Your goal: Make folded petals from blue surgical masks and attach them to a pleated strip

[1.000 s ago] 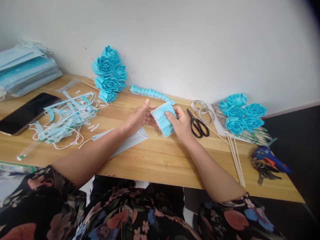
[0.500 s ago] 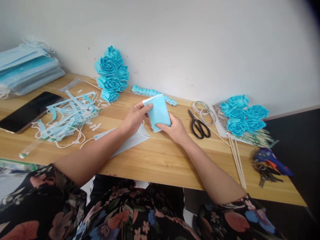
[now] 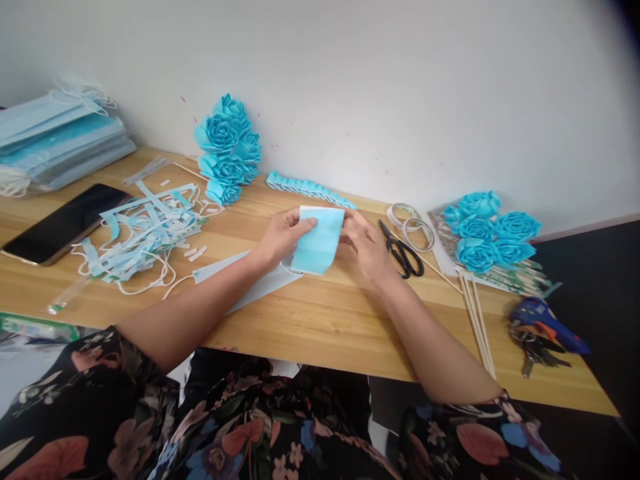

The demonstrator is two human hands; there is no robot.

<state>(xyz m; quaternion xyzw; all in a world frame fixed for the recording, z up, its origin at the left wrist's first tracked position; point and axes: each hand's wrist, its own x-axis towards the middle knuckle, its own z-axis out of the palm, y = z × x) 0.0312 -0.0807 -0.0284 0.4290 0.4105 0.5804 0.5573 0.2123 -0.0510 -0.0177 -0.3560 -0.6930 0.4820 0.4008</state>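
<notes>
My left hand (image 3: pixel 277 241) grips a folded light-blue sheet of mask fabric (image 3: pixel 319 245) by its left side, thumb on the front face. The fingers of my right hand (image 3: pixel 369 248) are bent at the sheet's upper right corner, partly behind it and slightly blurred. The lower edge of the sheet hangs loose and curls a little. Below my left hand, a face mask (image 3: pixel 270 288) with white ear loops lies on the table, partly covered by my forearm. Black-handled scissors (image 3: pixel 406 259) lie just right of my right hand.
Blue fabric roses stand at the back left (image 3: pixel 225 147) and lie at the right (image 3: pixel 475 230). A pleated blue strip (image 3: pixel 305 188), tape rolls (image 3: pixel 417 233), sticks (image 3: pixel 477 327), a glue gun (image 3: pixel 545 323), keys (image 3: pixel 533 350), scraps (image 3: pixel 145 233), a phone (image 3: pixel 63 223) and stacked masks (image 3: pixel 60 140) surround my hands.
The sheet has turned more upright and dropped slightly towards me. My right hand has shifted from its lower right edge to the upper right corner.
</notes>
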